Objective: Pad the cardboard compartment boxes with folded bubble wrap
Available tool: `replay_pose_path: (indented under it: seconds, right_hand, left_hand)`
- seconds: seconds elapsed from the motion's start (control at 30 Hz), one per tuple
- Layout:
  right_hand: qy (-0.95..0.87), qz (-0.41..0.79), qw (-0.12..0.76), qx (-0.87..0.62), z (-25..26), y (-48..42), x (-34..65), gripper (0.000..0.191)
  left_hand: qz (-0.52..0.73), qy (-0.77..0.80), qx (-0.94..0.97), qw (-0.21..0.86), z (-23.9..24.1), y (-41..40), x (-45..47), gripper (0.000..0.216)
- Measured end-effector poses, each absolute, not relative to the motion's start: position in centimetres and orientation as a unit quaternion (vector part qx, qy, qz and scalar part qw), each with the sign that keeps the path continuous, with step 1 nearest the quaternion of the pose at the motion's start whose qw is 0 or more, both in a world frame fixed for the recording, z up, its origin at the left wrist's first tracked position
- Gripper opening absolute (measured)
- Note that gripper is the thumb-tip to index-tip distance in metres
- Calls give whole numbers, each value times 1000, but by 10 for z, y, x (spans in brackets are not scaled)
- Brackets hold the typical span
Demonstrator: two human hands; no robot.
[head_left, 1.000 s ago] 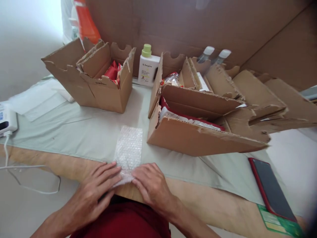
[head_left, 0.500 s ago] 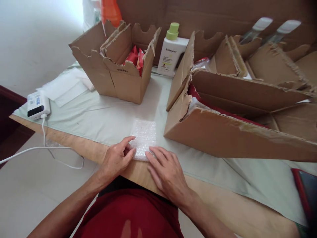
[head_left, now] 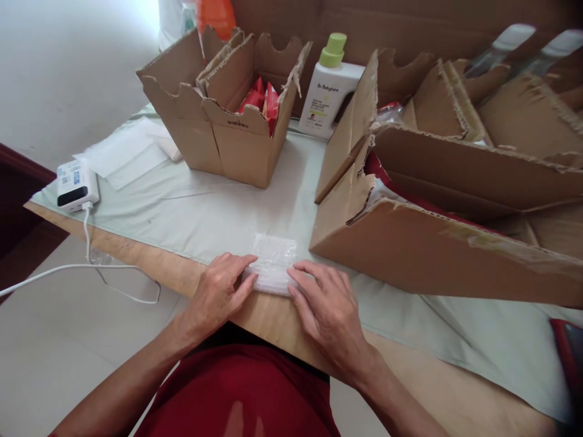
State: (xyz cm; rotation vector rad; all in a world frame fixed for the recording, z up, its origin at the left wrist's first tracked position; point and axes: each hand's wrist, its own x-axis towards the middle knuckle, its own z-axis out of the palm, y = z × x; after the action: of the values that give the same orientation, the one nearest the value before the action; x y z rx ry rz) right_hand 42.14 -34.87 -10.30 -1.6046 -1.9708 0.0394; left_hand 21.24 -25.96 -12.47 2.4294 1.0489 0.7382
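Note:
A small sheet of clear bubble wrap (head_left: pixel 274 266) lies partly rolled up at the near edge of the table, on a pale green cloth (head_left: pixel 195 212). My left hand (head_left: pixel 218 294) presses its fingers on the roll's left end. My right hand (head_left: pixel 330 312) lies flat with its fingertips on the roll's right end. Both hands touch the roll from the near side. What is inside the roll is hidden.
A small open cardboard box (head_left: pixel 232 115) holding red packets stands at the back left. A large torn cardboard box (head_left: pixel 437 224) fills the right. A white bottle with a green cap (head_left: pixel 330 85) stands behind. A white charger with cable (head_left: pixel 75 185) sits far left.
The bubble wrap has been rolled away from me and is now much shorter. Both hands have moved forward with it. The view has shifted to the left and closer.

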Motion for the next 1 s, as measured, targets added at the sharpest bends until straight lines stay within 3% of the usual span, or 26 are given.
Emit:
replay_pose_path:
  seconds: [0.1,0.23,0.47,0.53,0.63,0.77,0.8,0.93,1.0]
  right_hand:
    - [-776,-4,253,-577,-109,-346,417,22]
    - [-784,42,230,-575,-118,-335,418,19]
    - [-676,152,396,-602,-109,-341,416,17]
    - [-664,206,410,-590,-103,-351,411,17]
    - [-647,243,413,-592,-98,-368,411,18]
    - [-608,264,393,-638,-92,-390,426,61]
    - [-602,292,389,-633,-91,-394,431,60]
    - [-624,310,389,-603,-80,-401,451,10]
    - [-666,271,366,-590,-64,-405,468,14]
  left_hand:
    - [267,392,866,156,-130,-249,221,23]
    - [325,433,812,220,-124,-257,216,25]
    - [330,476,561,591,-112,-296,208,45]
    - [319,457,530,639,-114,-299,214,48]
    - [301,452,564,622,-115,-298,223,38]
    - [271,395,659,580,-114,-302,232,21]
    - [257,375,677,579,-114,-303,234,19]
    - [229,261,777,525,-99,-302,251,18]
    - [276,224,833,423,-80,-294,263,29]
